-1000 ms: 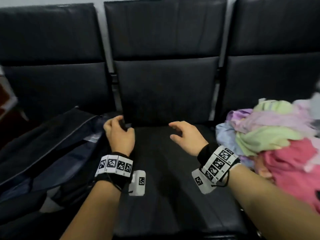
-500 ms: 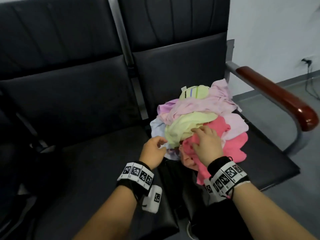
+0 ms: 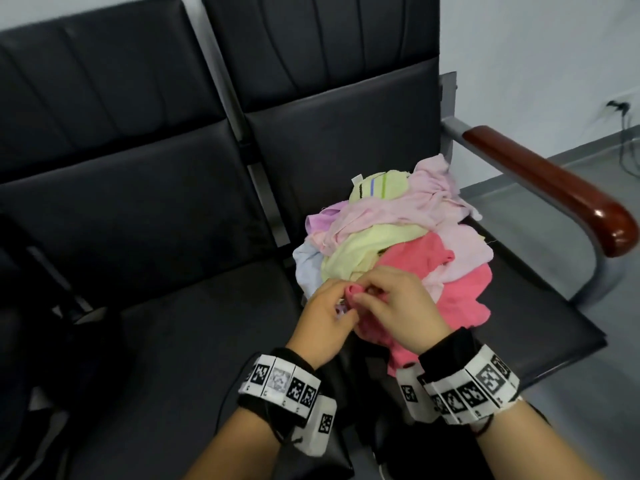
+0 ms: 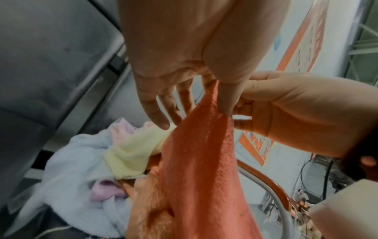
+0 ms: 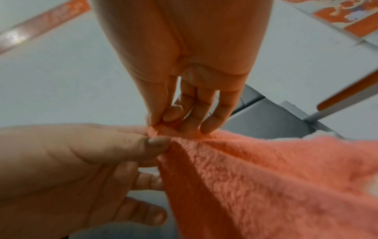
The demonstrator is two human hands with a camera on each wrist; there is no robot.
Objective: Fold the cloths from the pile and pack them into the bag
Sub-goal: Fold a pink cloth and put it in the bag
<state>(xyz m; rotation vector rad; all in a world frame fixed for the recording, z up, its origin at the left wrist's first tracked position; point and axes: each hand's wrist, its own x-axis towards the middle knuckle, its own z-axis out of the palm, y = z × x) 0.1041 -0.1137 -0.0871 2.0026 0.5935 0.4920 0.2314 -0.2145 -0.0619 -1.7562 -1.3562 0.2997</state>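
A pile of cloths (image 3: 388, 233) in pink, yellow, lilac and pale blue lies on the right-hand black seat. Both hands hold one edge of the bright pink cloth (image 3: 460, 292) at the pile's near side, lifted a little off it. My left hand (image 3: 341, 308) pinches the edge between thumb and forefinger, as the left wrist view shows with the pink cloth (image 4: 204, 161) hanging below. My right hand (image 3: 369, 294) pinches the same edge right beside it, where the pink cloth (image 5: 266, 169) spreads to the right. A dark bag (image 3: 41, 358) is only dimly seen at the far left.
The middle black seat (image 3: 180, 341) lies left of the pile. A brown wooden armrest (image 3: 554, 192) on a grey metal frame borders the pile's seat on the right. Beyond it are grey floor and a white wall with a cable.
The view swung right from the bag to the pile. Both hands moved to the pile; the right took the pink cloth first, then the left joined it and the edge rose.
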